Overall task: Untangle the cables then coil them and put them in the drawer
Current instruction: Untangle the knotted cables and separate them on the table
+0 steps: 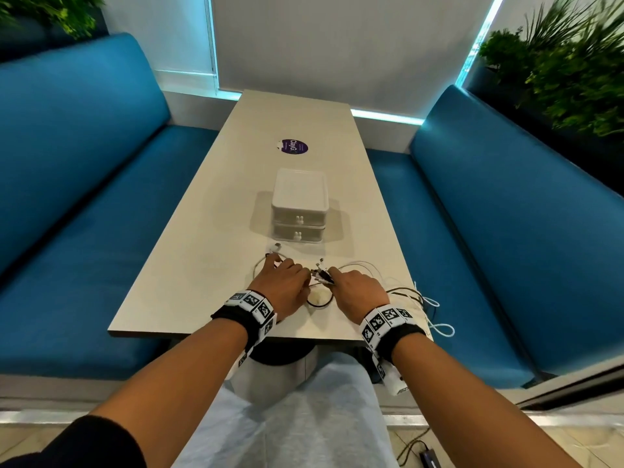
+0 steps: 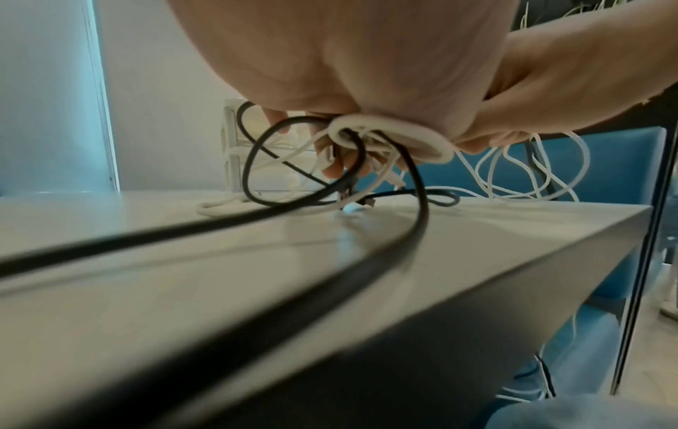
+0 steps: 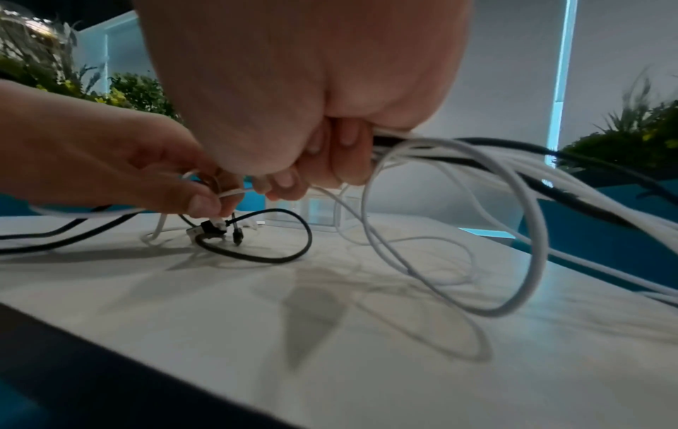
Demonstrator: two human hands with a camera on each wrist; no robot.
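A tangle of white and black cables (image 1: 322,276) lies near the table's front edge, in front of a white two-drawer unit (image 1: 300,204) whose drawers are both closed. My left hand (image 1: 285,282) has its fingers curled into the tangle; in the left wrist view they hold a thick white cable (image 2: 389,136) and black cable loops (image 2: 257,162). My right hand (image 1: 354,287) grips a bundle of white cables (image 3: 477,232) and a black one, which trail off to the right. In the right wrist view my left hand (image 3: 146,174) pinches a thin white cable above a black loop (image 3: 257,255).
White cable loops (image 1: 439,327) hang over the table's front right edge. A purple sticker (image 1: 294,146) lies behind the drawer unit. Blue benches (image 1: 84,197) flank the table on both sides, with plants behind them. A black adapter (image 1: 429,459) with its cord lies on the floor.
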